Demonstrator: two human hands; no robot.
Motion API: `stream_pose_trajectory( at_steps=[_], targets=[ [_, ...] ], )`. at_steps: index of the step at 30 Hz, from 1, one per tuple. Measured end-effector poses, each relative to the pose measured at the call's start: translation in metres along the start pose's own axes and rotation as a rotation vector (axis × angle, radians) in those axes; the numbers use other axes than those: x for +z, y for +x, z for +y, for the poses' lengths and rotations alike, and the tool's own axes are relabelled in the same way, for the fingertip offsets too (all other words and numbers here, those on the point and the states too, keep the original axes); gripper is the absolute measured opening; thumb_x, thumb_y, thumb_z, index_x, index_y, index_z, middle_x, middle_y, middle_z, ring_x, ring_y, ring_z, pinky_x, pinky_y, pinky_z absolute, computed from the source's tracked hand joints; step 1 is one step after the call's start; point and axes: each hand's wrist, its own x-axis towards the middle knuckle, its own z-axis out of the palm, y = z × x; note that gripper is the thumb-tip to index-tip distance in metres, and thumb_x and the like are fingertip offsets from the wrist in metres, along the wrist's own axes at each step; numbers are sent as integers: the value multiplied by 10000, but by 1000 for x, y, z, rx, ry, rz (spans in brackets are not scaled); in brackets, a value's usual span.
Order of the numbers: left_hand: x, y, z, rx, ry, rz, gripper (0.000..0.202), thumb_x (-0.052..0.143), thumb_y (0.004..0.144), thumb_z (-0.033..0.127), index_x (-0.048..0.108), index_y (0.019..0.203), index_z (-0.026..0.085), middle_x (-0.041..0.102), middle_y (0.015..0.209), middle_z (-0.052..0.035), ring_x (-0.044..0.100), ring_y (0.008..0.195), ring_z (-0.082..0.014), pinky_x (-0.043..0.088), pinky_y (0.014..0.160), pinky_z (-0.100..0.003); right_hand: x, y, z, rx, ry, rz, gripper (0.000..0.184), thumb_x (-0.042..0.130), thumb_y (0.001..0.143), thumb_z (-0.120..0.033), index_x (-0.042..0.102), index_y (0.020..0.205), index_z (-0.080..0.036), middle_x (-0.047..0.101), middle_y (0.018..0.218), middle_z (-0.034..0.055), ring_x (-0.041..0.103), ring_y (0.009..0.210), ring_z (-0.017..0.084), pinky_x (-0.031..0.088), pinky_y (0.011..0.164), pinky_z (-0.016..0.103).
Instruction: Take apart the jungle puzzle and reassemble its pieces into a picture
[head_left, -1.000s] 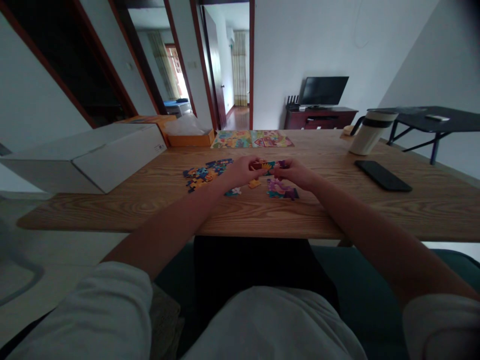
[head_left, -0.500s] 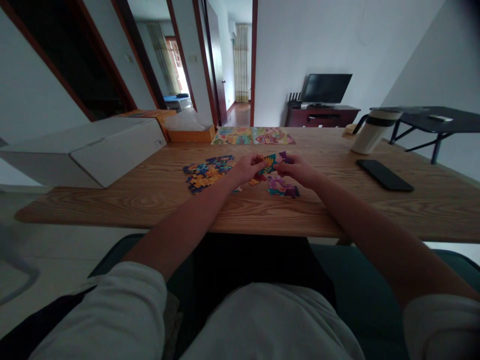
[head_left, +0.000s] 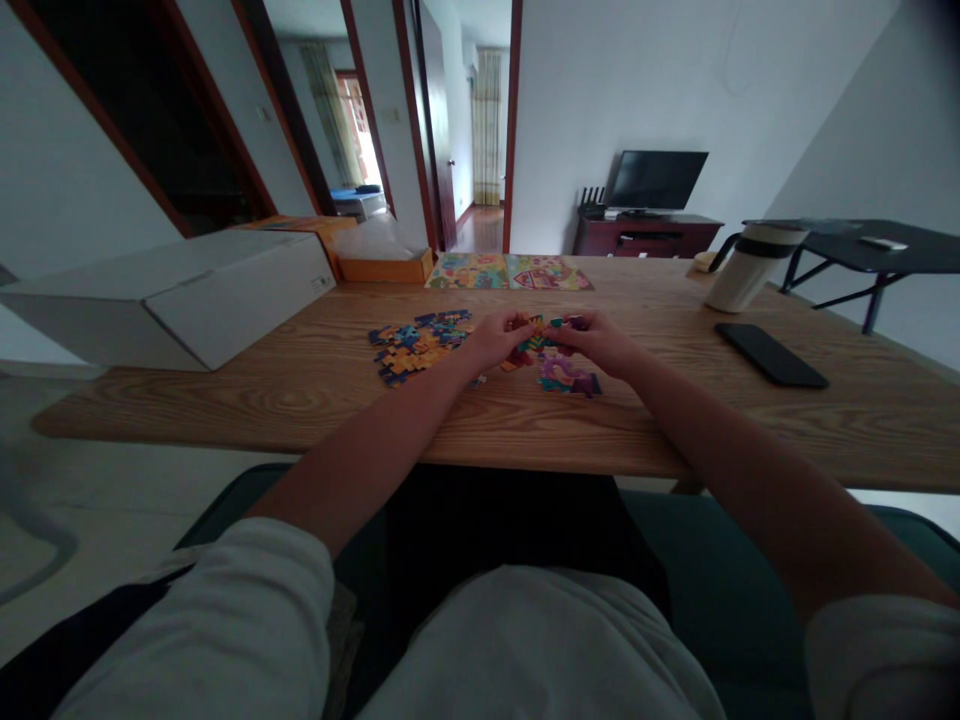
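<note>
A small cluster of green-and-yellow puzzle pieces (head_left: pixel 535 334) is held just above the worktop (head_left: pixel 292 408), pinched at one side by the fingers of the left hand (head_left: pixel 495 340) and at the other by those of the right hand (head_left: pixel 601 342); this two-sided grip presumably lets the edges be lined up, though whether they are interlocked cannot be told. Directly below, near the right hand, a purple patch of pieces (head_left: pixel 568 376) is laid flat, probably for easy comparison. A spread of blue and orange pieces (head_left: pixel 412 352) is placed to the left, seemingly within reach yet out of the way. Two picture sheets (head_left: pixel 551 273) are set side by side beyond the hands, perhaps for reference. At the back left, crumpled translucent plastic (head_left: pixel 375 240) is contained in an open orange tray (head_left: pixel 386 271). Beside it stands a white box (head_left: pixel 244 300), whose contents cannot be seen; nor can those of the pale mug (head_left: pixel 742 275) at the right.
</note>
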Motion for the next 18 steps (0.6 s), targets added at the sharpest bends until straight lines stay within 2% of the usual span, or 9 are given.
stream_pose_trajectory(
  at_steps=[4,8,10,13,18],
  targets=[
    [-3,2,-6,27,54,15,141,668,938,220,536,954,171,660,785,27,641,465,-84,507,470,-186,-6,1,-3,9,-5,11,417,835,686,-543,611,705,-192,556,617,-27,477,549,104,384,516,269],
    [-9,5,-11,127,117,61,281,742,835,149,544,1031,183,713,947,-9,618,501,-50,518,528,-184,-12,3,-3,58,5,131,381,865,670,-441,607,816,-201,578,634,-35,492,528,96,391,476,244],
    [-13,7,-11,180,119,111,351,738,808,117,548,1093,191,719,1020,-28,602,531,-40,507,548,-179,-16,5,-1,97,15,188,365,860,683,-362,619,908,-205,612,666,-31,512,527,94,404,470,231],
    [-24,9,-8,240,148,197,417,716,796,105,560,1171,198,725,1014,-33,612,623,-64,496,598,-182,-22,8,4,152,42,252,355,819,735,-284,624,1024,-218,696,793,4,575,566,98,440,491,217],
    [-55,10,6,278,288,403,258,688,824,168,645,1078,185,708,949,-37,627,738,-113,502,685,-225,-33,13,16,185,11,279,209,717,827,-247,666,1024,-198,745,960,63,676,716,133,517,597,237]
  ],
)
